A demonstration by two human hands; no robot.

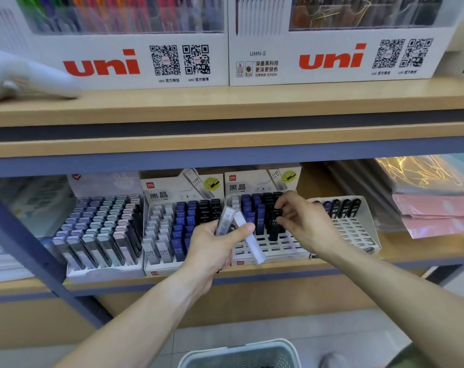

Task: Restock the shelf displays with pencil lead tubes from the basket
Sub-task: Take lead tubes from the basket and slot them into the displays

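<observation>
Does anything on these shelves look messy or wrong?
Nothing looks spilled or broken. The third display box has many bare slots in front, which the right hand is filling with a black tube.

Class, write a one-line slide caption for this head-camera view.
Left hand holds spare lead tubes while right hand seats a black tube in the display tray.
</observation>
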